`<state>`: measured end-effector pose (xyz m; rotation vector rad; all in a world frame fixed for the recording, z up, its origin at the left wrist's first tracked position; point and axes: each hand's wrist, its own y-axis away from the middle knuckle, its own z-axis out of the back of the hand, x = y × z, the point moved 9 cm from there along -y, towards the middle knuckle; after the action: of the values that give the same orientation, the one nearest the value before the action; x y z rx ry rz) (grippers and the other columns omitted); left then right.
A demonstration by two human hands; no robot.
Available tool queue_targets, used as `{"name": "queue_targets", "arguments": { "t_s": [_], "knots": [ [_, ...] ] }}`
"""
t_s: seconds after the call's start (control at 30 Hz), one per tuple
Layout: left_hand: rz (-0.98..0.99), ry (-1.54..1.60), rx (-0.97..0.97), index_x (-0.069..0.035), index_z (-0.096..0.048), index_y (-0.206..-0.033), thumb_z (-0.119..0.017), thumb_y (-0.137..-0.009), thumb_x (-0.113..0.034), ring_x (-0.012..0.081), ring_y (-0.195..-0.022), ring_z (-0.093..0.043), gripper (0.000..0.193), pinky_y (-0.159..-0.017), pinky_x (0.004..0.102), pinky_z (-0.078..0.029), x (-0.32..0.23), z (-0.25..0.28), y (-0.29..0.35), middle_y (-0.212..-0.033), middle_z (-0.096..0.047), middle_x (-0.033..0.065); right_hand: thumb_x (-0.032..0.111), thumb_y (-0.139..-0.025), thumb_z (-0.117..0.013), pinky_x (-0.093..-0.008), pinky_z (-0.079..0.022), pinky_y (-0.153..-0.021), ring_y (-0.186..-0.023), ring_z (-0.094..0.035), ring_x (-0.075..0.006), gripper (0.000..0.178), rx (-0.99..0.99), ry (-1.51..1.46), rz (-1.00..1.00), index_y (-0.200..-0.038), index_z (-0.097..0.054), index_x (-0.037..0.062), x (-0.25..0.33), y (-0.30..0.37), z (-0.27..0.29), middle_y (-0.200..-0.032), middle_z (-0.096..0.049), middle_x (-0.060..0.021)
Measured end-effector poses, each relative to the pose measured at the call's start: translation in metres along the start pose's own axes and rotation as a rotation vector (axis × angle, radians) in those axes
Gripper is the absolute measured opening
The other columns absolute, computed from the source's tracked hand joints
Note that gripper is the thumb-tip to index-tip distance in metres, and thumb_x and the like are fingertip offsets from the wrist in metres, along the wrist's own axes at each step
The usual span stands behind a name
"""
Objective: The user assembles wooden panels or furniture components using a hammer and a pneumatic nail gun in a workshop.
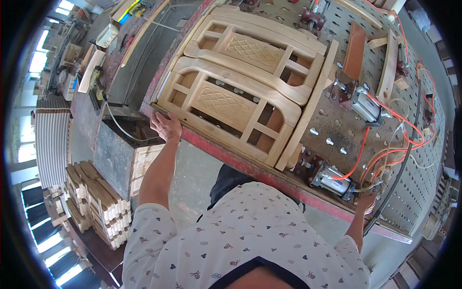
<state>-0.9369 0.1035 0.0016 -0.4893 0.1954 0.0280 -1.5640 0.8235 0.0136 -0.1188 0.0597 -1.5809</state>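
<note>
Two pale wooden panel frames with curved rails lie side by side on the metal work table, a nearer one (226,74) and a farther one (260,23). Each has a carved lattice panel in its middle. My left hand (166,126) rests at the near left corner of the nearer frame, by the table's red edge, its fingers apart. At the table's near right edge, my right hand (366,200) is closed by the hose fittings (373,185); what its fingers hold is hidden. A straight wooden bar (310,108) lies along the frames' right ends.
Air cylinders (334,183) (365,105) with orange hoses (391,150) are fixed to the perforated table (317,144). Stacked wooden parts (98,200) stand at lower left, beside a dark box (115,154). A nail gun (97,84) lies on the left bench.
</note>
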Motion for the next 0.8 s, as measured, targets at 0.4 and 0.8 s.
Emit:
{"name": "queue_targets", "arguments": {
  "t_s": [0.4,0.8],
  "knots": [
    [0.032,0.032,0.035,0.002,-0.05,-0.126,-0.055,-0.084,-0.029,0.0405,-0.122,-0.038,0.052,-0.106,0.0476,-0.034,-0.005,0.0,-0.005,-0.14,-0.044,0.0183,0.027,-0.089,-0.051,-0.0444,-0.047,-0.085,-0.096,-0.058,-0.0342,0.027,-0.05,-0.239,0.41,-0.106,-0.063,0.009,0.24,-0.04,0.062,-0.102,-0.063,-0.0138],
    [0.104,0.138,0.05,0.004,-0.045,-0.132,-0.056,-0.081,-0.028,0.0451,-0.128,-0.033,0.061,-0.11,0.0495,-0.032,-0.014,0.009,0.0,-0.143,-0.037,0.0215,0.016,-0.084,-0.065,-0.0423,-0.049,-0.081,-0.092,-0.059,-0.0325,0.026,0.155,-0.663,1.031,-0.108,-0.059,0.0073,0.49,0.18,0.052,-0.103,-0.061,-0.0144]
  ]
}}
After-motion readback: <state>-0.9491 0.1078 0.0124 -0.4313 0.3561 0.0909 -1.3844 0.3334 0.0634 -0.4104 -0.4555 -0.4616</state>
